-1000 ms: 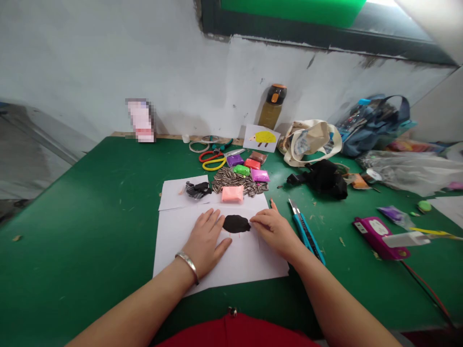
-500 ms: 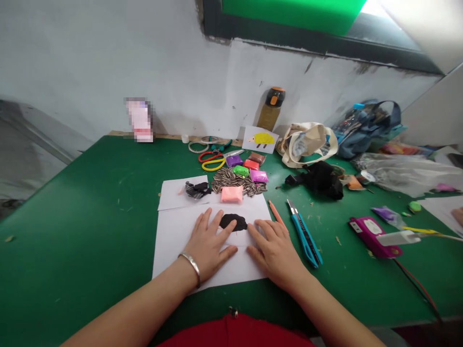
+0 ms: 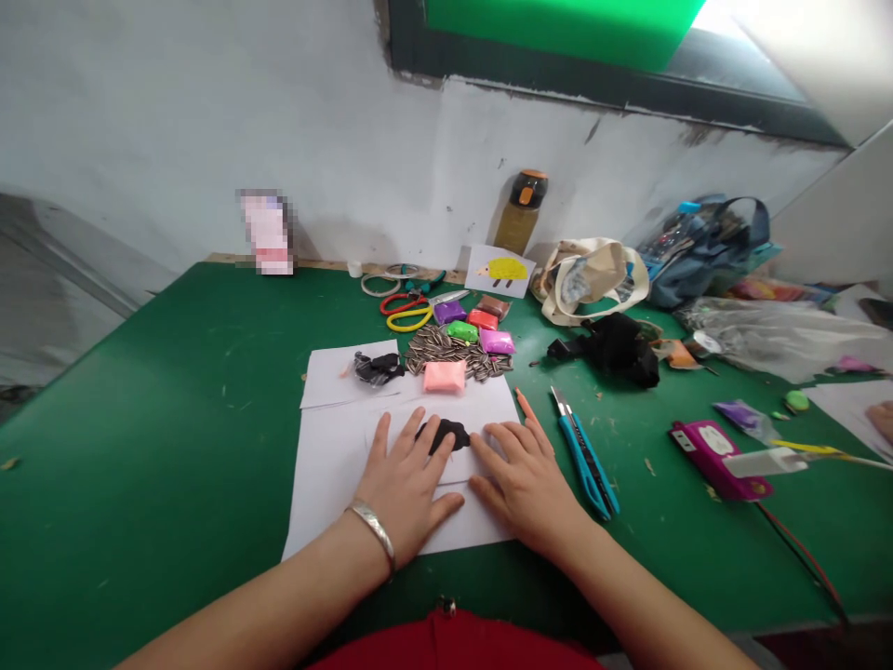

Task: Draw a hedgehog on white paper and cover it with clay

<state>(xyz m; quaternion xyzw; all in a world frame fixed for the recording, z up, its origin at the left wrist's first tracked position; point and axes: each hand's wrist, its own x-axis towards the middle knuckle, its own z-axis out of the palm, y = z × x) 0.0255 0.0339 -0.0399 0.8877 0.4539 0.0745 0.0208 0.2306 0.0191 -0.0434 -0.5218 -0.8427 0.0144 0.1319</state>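
Head view: a flat black piece (image 3: 452, 434) at the centre of the clock face, on white paper (image 3: 327, 465) over a green table (image 3: 174, 419), partly hidden under spread fingers. At seven o'clock, the left hand (image 3: 405, 489) — open, palm down, fingers fanned, two of them reaching across the black piece, with a silver bangle (image 3: 373, 530) at the wrist. At four o'clock, the right hand (image 3: 526, 484), also open and palm down, index fingertip right at the piece's edge; nothing gripped in either.

Between two and three, an orange pen (image 3: 525, 405), partly behind the right hand, contact unclear. At three, a blue cutter (image 3: 586, 465) with blade out, and well beyond, a magenta box (image 3: 718, 461).

At twelve, a peach packet (image 3: 445, 377) just before a heap of striped seeds (image 3: 425, 344), with green (image 3: 461, 331), pink, red, brown and purple packets at its far side. Toward ten, a crumpled black wrapper (image 3: 377, 368); at eleven, yellow- and red-handled scissors (image 3: 410, 318).

Farther out, between twelve and one, a card (image 3: 498, 271) with a yellow animal — and behind it, a bottle (image 3: 517, 219). At two, black cloth (image 3: 620, 349); between one and two, a cream bag (image 3: 558, 288).
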